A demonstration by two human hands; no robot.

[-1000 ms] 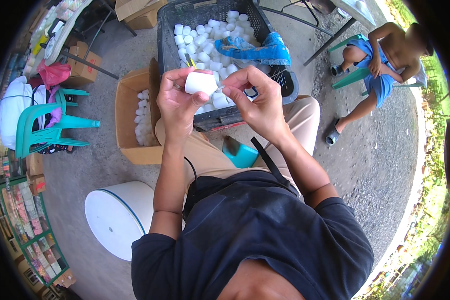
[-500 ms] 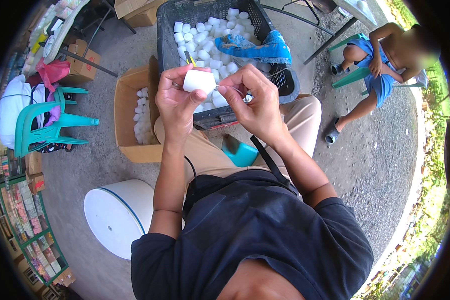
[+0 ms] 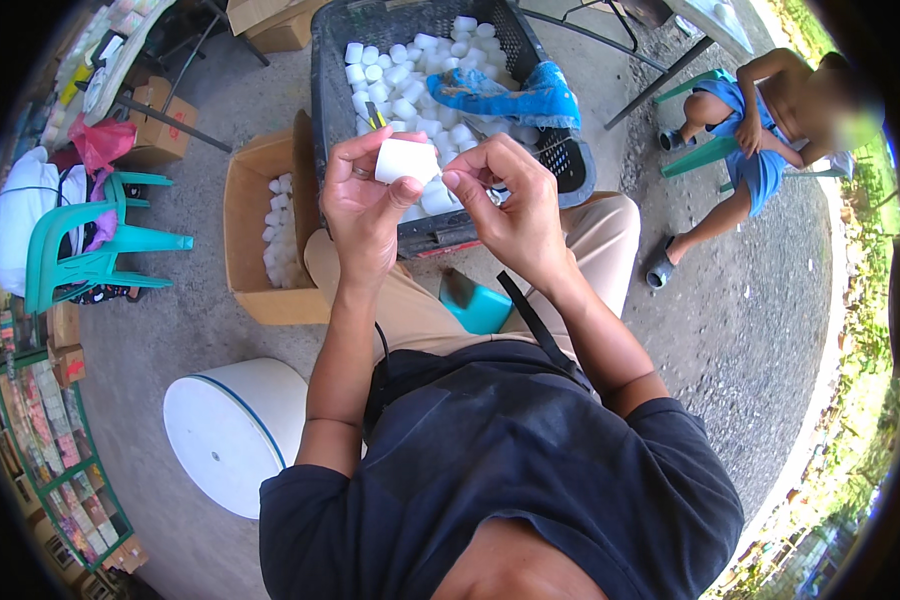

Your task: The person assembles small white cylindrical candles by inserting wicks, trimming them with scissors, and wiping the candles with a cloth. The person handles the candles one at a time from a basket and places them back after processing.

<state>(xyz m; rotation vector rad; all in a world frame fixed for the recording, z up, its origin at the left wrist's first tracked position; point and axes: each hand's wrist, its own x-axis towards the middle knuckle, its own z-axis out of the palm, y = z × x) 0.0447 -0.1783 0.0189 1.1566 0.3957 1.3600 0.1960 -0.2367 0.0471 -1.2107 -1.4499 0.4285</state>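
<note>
My left hand [image 3: 362, 205] grips a short white cylinder [image 3: 406, 161] between thumb and fingers, holding it on its side above the crate's near edge. Close against the cylinder's right end, my right hand [image 3: 515, 200] is closed in a pinch. Something small and thin seems to be between its fingertips, but I cannot make out what. Just beyond my left fingers shows a yellow-and-black tool [image 3: 375, 114]; whether it lies on the pile or is held, I cannot tell. Many similar white cylinders [image 3: 402, 85] fill the black plastic crate [image 3: 332, 50] in front of me.
A blue sack-like cloth [image 3: 510, 92] drapes over the crate's right side. Left of it stands an open cardboard box [image 3: 280, 306] with more cylinders. A white round tub [image 3: 217, 440], a green chair [image 3: 110, 240] and a seated person [image 3: 755, 130] are around me.
The cylinder in my left hand has shifted slightly right and its end has turned a little. My right fingertips stay pinched beside it.
</note>
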